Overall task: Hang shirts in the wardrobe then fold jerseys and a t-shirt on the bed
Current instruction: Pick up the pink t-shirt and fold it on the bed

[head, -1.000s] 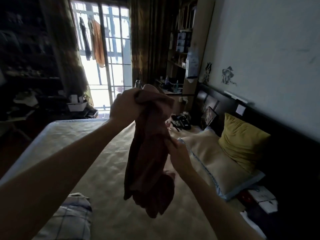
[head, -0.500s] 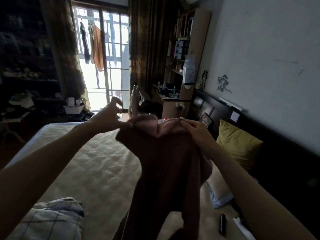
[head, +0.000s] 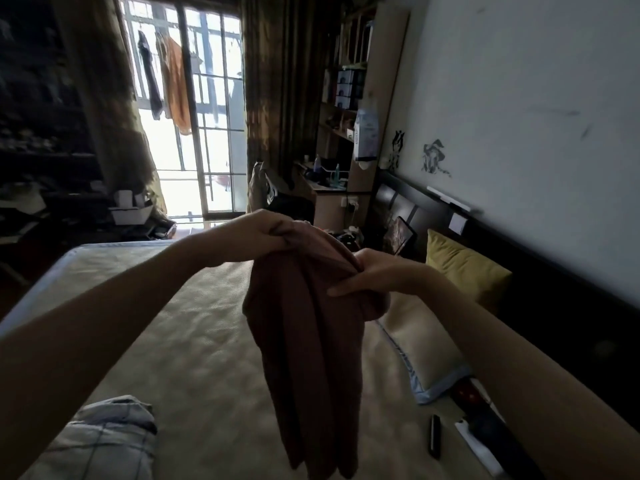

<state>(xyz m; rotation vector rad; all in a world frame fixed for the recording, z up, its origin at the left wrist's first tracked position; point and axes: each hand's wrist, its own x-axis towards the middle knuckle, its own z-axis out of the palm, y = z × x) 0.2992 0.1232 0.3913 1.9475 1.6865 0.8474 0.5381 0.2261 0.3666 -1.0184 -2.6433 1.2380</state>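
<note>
Room dim overall. Only light src is the window [head: 194, 109] at back, blown out white w/ glare low down. Left side of rm nearly black, detail lost. Wall [head: 519, 81] on right gets soft grey light. Arms & cloth backlit, in shadow. Wide-angle bend at edges; slight softness, corners darker and blurry.

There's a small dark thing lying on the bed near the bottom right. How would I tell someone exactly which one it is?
Start at the bed and follow the pale blue-edged pillow toward its near corner. Just past it, on the mat, lies a slim black remote-like bar. Unlike the white paper beside it, it is dark, narrow and stick-shaped.
</note>
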